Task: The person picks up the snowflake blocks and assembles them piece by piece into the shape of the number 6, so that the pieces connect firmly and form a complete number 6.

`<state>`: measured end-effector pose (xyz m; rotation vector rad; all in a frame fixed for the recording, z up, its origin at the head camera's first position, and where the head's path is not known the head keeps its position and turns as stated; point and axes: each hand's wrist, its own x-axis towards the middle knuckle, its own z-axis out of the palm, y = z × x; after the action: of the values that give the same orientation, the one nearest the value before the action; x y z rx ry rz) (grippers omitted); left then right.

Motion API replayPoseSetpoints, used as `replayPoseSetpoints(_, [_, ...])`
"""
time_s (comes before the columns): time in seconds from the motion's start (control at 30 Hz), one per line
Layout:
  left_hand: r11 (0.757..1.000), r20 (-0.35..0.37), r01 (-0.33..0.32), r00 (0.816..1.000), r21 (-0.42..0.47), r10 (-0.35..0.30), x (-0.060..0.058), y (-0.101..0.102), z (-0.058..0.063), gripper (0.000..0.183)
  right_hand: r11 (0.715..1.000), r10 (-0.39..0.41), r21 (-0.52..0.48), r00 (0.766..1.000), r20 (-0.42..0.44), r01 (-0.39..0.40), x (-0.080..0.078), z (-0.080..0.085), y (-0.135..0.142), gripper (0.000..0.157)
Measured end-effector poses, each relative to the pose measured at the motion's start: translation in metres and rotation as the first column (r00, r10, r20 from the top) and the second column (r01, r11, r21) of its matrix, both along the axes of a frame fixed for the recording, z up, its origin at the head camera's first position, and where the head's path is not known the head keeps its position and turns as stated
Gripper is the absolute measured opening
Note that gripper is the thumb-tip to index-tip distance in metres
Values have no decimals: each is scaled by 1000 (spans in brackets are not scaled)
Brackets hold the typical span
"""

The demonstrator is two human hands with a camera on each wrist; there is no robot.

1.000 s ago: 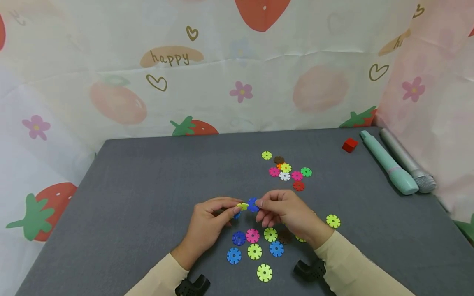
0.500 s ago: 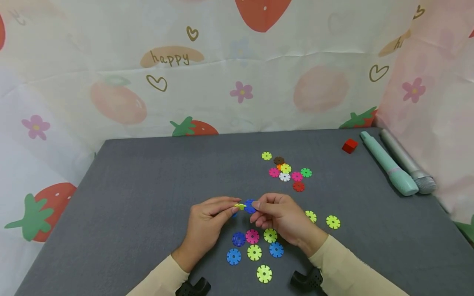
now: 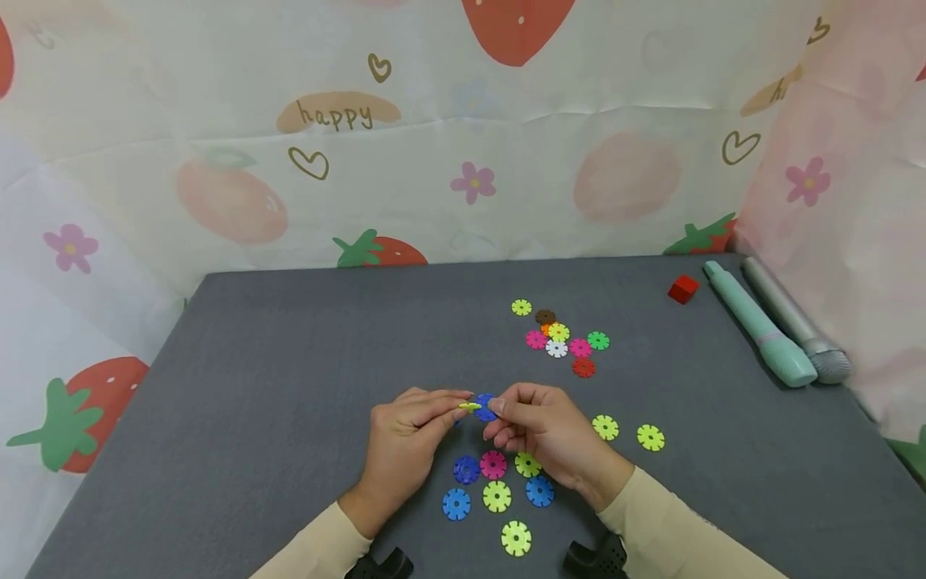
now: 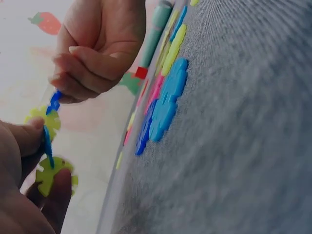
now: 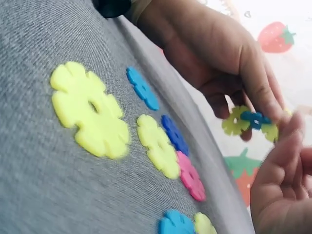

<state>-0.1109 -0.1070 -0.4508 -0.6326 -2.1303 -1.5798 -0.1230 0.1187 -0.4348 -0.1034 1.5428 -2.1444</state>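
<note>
My left hand point(image 3: 405, 438) pinches a short chain of slotted plastic snowflake discs. In the left wrist view that chain has an upper yellow disc point(image 4: 52, 122), a light blue disc point(image 4: 47, 141) seen edge-on, and a lower yellow-green disc point(image 4: 44, 180). Between thumb and forefinger my right hand point(image 3: 553, 438) holds a dark blue disc point(image 3: 483, 408), standing on edge right against the upper yellow disc. The two discs overlap at their rims, above the table. Fingers partly cover both. Below the hands lie loose discs, among them a pink one point(image 3: 493, 465) and a dark blue one point(image 3: 466, 470).
More loose discs, such as a white one point(image 3: 556, 349) and a green one point(image 3: 598, 341), lie farther back on the grey table point(image 3: 289, 346). A red cube point(image 3: 683, 289), a mint-green microphone point(image 3: 760, 322) and a silver microphone point(image 3: 796, 322) sit at the back right.
My right hand has shifted slightly left and down, bringing the dark blue disc closer over the yellow disc. A yellow-green disc at its right has come into sight. The left hand moved little.
</note>
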Motion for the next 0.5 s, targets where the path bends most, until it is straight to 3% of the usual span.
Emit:
replayPoseSetpoints(0.13, [1000, 11, 4, 1000, 20, -5, 2, 2, 0, 11, 1000, 7, 19, 1000, -21, -7, 1, 3, 0, 17])
replayPoseSetpoints(0.33, [997, 158, -6, 987, 75, -6, 0, 2, -2, 6, 992, 39, 124, 993, -108, -25, -5, 13, 9, 26])
replayPoseSetpoints(0.43, [992, 222, -33, 975, 126, 4, 0, 1, -4, 6, 971, 64, 237, 983, -173, -22, -11, 13, 19, 33])
replayPoseSetpoints(0.5, [984, 266, -42, 964, 172, -5, -1, -1, -5, 8, 941, 115, 338, 968, -222, -34, -16, 12, 26, 32])
